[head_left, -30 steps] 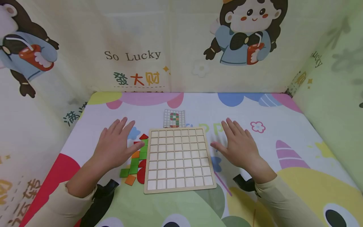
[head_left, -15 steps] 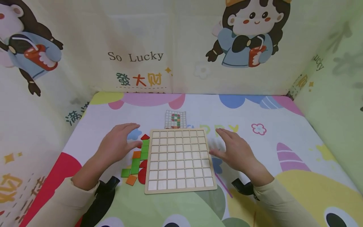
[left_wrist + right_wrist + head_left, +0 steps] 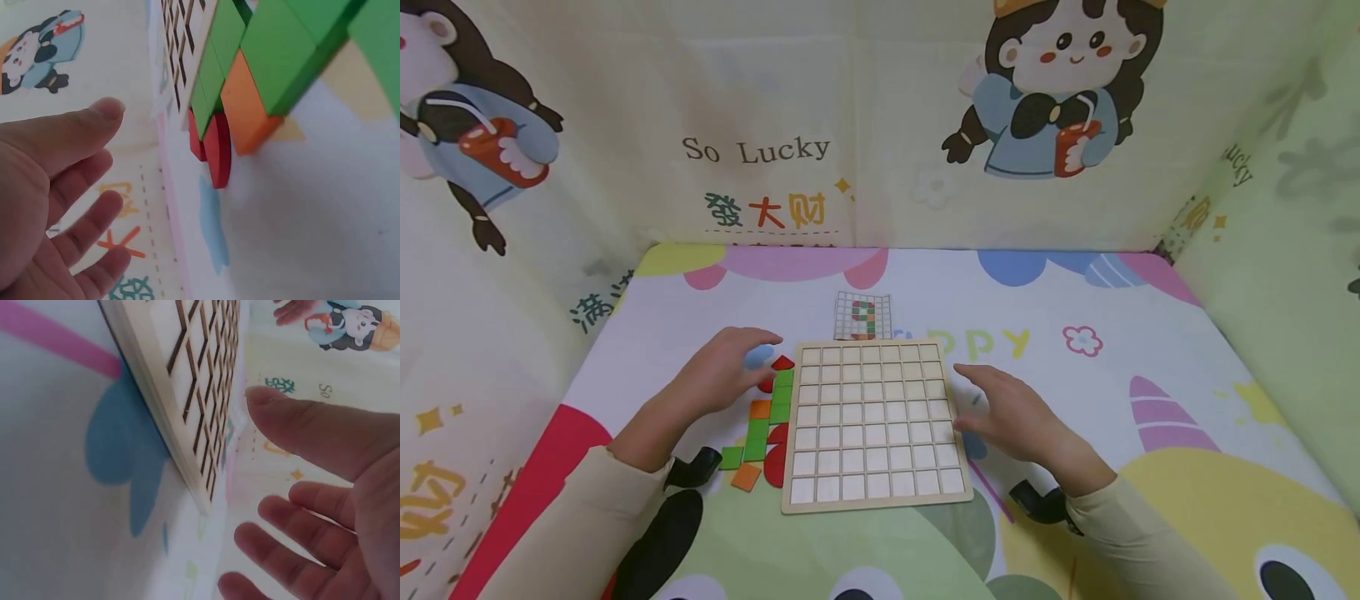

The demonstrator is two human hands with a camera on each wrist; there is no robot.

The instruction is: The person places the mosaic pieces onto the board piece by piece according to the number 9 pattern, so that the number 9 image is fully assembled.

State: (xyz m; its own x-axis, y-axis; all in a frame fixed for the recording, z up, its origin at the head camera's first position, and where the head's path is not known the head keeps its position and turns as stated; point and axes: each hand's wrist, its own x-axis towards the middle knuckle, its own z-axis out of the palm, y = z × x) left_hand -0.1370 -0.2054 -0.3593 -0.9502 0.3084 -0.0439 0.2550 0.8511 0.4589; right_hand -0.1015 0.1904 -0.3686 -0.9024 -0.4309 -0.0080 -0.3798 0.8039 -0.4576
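Note:
A wooden grid board [image 3: 877, 412] with white square cells lies on the table in the head view. Flat blocks sit along its left side: green squares [image 3: 757, 440], orange squares [image 3: 746, 477], and red pieces [image 3: 775, 467], one of them triangular. My left hand [image 3: 718, 371] hovers by the upper end of these blocks, its fingers loosely bent around nothing. In the left wrist view, a gap separates its thumb from the red piece [image 3: 218, 150]. To the right of the board is my right hand [image 3: 1018, 412], its fingertips near the board's right edge and holding nothing.
A small printed grid card [image 3: 862, 317] with a coloured figure lies behind the board, at its far edge. A patterned cloth [image 3: 1037, 317] covers the table. Printed curtains [image 3: 880, 108] stand behind and at both sides.
Both hands have gone from spread fingers to loosely bent ones. My left hand has shifted slightly right towards the blocks, and my right hand has come lower, nearer me. Board and blocks stay put.

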